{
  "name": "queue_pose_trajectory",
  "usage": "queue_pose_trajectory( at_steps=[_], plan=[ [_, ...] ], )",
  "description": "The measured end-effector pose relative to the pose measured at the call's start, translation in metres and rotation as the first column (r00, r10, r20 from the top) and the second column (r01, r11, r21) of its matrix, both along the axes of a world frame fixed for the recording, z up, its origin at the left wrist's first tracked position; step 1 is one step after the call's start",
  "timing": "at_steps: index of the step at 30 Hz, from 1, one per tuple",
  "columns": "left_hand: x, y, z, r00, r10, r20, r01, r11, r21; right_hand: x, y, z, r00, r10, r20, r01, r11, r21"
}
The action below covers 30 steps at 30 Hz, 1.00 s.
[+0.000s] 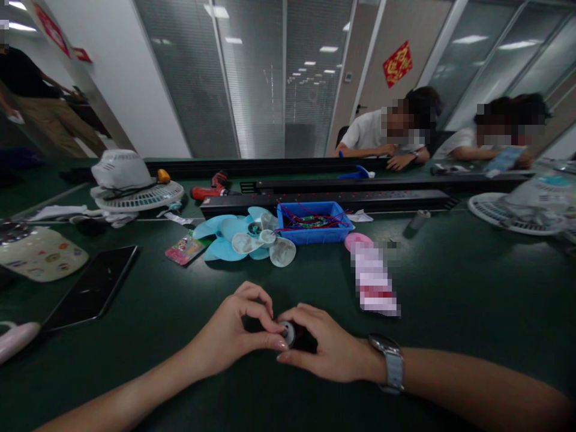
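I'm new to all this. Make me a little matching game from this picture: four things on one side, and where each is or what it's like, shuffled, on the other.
Things:
1. Small round part
2. Bin
3. Drill
4. Wristwatch

Descriptions:
A. Worn on the right wrist
B. Red and black
C. Between the fingers of the left hand and right hand
D. Blue, with wires inside

Pairs: 1-C, 2-D, 3-B, 4-A

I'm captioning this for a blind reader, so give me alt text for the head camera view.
A person's left hand and right hand hold a small round part at a dark green table. Beyond lie blue fan blades, a blue bin of wires and a drill; two people sit across the table.
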State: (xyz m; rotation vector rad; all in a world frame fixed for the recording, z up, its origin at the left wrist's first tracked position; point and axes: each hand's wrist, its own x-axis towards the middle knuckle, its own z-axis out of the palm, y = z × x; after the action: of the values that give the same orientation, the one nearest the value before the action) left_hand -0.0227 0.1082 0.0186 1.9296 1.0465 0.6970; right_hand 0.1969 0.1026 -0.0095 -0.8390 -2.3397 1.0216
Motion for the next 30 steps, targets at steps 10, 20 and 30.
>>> queue_pose_trajectory(
  at_steps=[10, 20, 30],
  plan=[
    [-0.0002, -0.0026, 0.0003, 0.999, 0.044, -0.028, -0.043, 0.998, 0.035, 0.0004, -0.0002, 0.0004, 1.000, -0.003, 0.007, 0.003, 1.000, -0.003],
    [-0.0036, 0.0004, -0.0043, 0.997, -0.075, -0.032, 0.077, 0.995, 0.059, -0.0007, -0.0008, -0.0009, 1.000, -0.002, -0.009, 0.002, 1.000, 0.009],
    [-0.0012, -0.0021, 0.0029, 0.998, 0.001, -0.067, 0.008, 0.991, 0.130, 0.0001, 0.0009, 0.0008, 1.000, 0.001, -0.003, -0.001, 1.000, -0.003]
  ],
)
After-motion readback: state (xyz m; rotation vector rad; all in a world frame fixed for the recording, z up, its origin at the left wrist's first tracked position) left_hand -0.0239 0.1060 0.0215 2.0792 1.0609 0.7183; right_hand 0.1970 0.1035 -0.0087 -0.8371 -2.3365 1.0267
